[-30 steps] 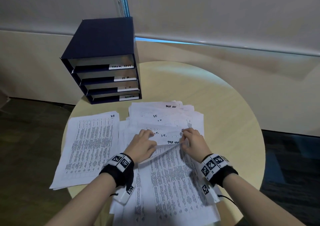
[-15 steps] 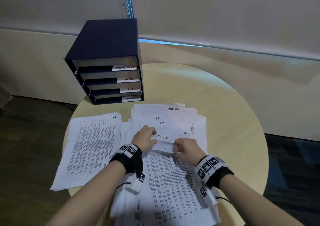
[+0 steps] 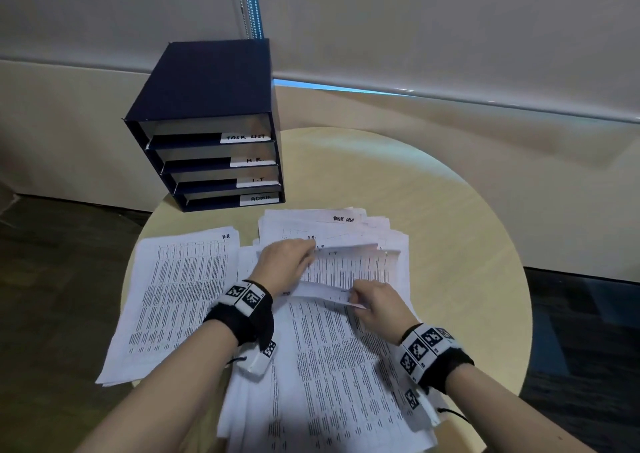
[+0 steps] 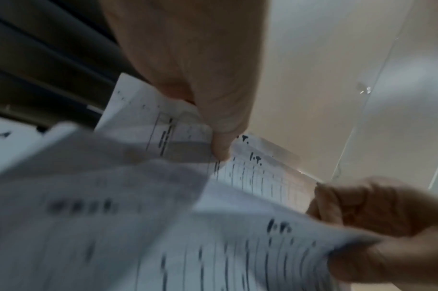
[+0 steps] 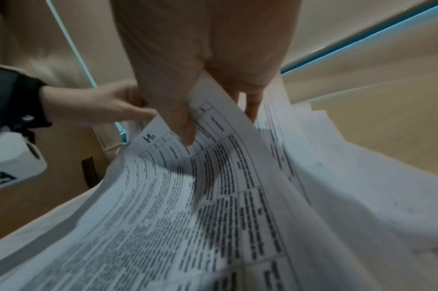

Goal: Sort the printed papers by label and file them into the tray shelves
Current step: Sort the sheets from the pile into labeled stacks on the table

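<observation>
1. Since a sec ago both hands shifted: left hand (image 3: 285,265) went up twd the far edge of the loose white printed paper pile (image 3: 332,366), right hand (image 3: 379,305) pulled back twd me.
2. L fingers (image 4: 220,126) curled, pinching top-left corner of an "I.T."-marked printed sheet (image 3: 349,269).
3. R thumb and fingers (image 5: 180,118) pinch top edge of a nearer curled sheet (image 5: 212,177), lifted off the pile.
4. Separate "HR" white stack (image 3: 180,296) lies flat left of my L wrist.
5. Dark blue four-shelf tray unit (image 3: 207,123) w/ white labels stands beyond, on round pale wood table (image 3: 467,244).
</observation>
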